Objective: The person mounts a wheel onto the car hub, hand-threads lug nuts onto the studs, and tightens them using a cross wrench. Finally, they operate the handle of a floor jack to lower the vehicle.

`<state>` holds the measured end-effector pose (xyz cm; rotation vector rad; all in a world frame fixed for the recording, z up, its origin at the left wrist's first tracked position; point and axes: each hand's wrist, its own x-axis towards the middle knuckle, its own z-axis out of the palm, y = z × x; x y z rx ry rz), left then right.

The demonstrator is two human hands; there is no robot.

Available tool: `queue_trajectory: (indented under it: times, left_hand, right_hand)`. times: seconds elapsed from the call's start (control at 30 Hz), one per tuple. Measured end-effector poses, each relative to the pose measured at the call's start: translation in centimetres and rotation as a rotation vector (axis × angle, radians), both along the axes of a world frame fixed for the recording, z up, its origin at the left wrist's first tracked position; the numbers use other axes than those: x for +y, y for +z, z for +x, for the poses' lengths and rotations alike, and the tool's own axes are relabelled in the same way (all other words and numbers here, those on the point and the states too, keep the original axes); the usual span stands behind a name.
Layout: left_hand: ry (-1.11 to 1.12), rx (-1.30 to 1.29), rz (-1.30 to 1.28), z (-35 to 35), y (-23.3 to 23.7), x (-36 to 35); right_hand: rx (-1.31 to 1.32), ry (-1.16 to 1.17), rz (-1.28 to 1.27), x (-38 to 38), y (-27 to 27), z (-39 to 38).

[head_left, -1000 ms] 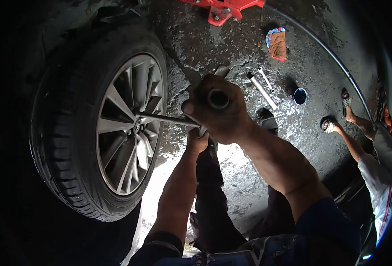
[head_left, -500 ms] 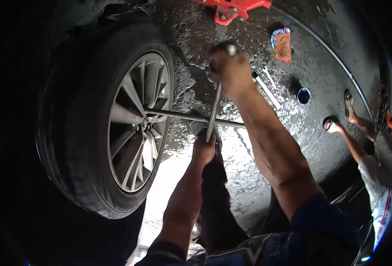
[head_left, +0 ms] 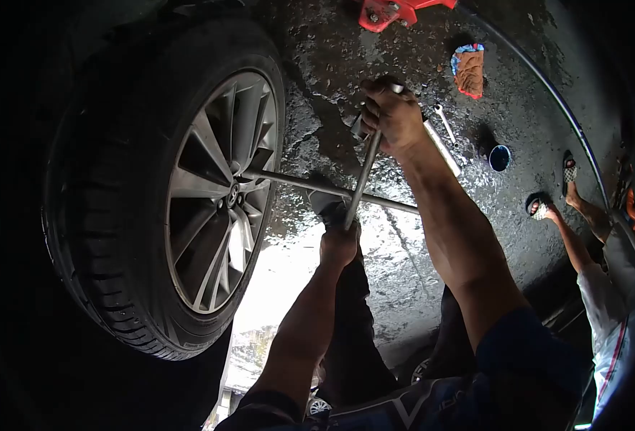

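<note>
A four-way lug wrench reaches from the wheel out toward me, one end set at a lug position close to the hub. Both my hands grip its crossbar. My right hand is closed around the upper end, where a bit of bright metal shows past the fingers. Lower down, my left hand is wrapped around the other end. The alloy wheel with its black tire stands upright on the left. The wrench's outer end passes behind my right forearm.
A red metal jack part is at the top, with a black hose curving right. A brown cloth-like pad, a spanner, a silver bar and a small blue cup lie on the wet floor. Another person is at right.
The whole view has shifted slightly, so the floor items appear further right. Both hands stay on the wrench. The right hand, blurred before, is now sharp; the tire tread shows more clearly.
</note>
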<state>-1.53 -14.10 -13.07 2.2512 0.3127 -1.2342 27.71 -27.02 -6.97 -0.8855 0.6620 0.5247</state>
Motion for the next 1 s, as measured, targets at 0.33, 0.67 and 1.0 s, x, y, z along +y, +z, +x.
queue_trajectory:
  times: [0.33, 0.67, 1.0]
  left_hand:
    - [0.306, 0.121, 0.155, 4.0, 7.2, 1.3]
    - [0.497, 0.251, -0.231, 7.9, 1.9, 0.4]
    - [0.305, 0.104, 0.194, 4.1, 7.1, 1.1]
  right_hand:
    - [0.236, -0.062, 0.138, 1.2, -6.1, -0.4]
    - [-0.287, 0.240, -0.456, 2.1, 1.1, 1.9]
    - [0.159, -0.055, -0.104, 2.2, -2.0, 1.3]
